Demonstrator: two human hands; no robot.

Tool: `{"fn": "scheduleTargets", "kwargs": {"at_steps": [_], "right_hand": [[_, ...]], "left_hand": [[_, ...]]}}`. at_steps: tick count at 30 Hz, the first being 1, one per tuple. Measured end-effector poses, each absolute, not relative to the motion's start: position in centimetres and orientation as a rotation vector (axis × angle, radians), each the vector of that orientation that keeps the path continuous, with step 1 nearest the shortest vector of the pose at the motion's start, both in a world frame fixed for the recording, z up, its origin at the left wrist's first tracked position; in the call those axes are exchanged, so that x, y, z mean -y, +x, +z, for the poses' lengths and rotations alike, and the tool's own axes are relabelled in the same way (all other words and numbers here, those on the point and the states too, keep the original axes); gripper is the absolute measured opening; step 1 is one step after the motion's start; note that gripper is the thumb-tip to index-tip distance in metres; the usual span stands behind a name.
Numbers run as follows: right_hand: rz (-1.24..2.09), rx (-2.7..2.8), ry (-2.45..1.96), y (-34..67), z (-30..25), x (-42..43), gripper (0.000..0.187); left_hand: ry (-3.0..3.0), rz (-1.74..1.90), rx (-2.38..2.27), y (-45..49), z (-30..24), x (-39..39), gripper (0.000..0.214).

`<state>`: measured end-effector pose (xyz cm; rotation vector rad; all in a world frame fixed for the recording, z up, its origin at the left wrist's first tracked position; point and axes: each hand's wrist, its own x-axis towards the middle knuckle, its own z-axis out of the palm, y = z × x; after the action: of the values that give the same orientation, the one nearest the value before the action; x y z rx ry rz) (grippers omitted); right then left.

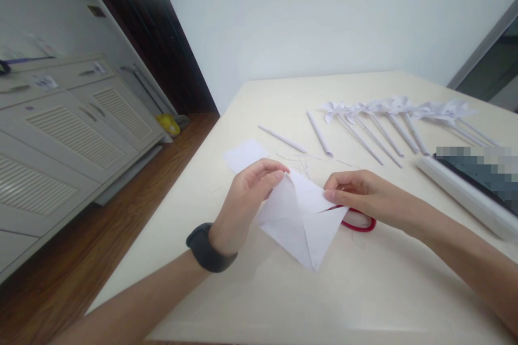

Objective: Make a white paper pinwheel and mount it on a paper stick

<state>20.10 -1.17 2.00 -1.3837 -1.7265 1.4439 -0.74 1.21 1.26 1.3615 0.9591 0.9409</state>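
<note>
A white paper square (283, 210) with slits cut in from its corners is held just above the table. My left hand (254, 188), with a black band on its wrist, pinches the far left part, where one flap bends up. At the right corner my right hand (350, 191) grips the sheet between thumb and fingers, beside an open slit. Partly under the paper and right hand lie red-handled scissors (359, 221); their blades are hidden. Behind my left hand a second white paper sheet (246, 154) lies flat.
Two rolled paper sticks (283, 138) lie beyond the hands, near thin paper scraps (301, 166). Several paper pinwheels (364, 110) on sticks line the far right. A white roll (465, 194) lies at right beside a dark, pixelated object (481, 172). The table's left edge borders the wooden floor.
</note>
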Motion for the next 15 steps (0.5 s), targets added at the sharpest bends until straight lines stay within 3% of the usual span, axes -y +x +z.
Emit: {"fn": "scheduleTargets", "kwargs": {"at_steps": [7, 15], "right_hand": [[1.35, 1.74, -1.383, 20.09, 1.59, 0.98, 0.02], [1.242, 1.78, -1.419, 20.03, 1.87, 0.99, 0.027]], "left_hand": [[1.386, 0.78, -0.935, -0.34, 1.41, -1.1, 0.025], [1.521, 0.686, -0.946, -0.83, 0.81, -1.32, 0.023]]}}
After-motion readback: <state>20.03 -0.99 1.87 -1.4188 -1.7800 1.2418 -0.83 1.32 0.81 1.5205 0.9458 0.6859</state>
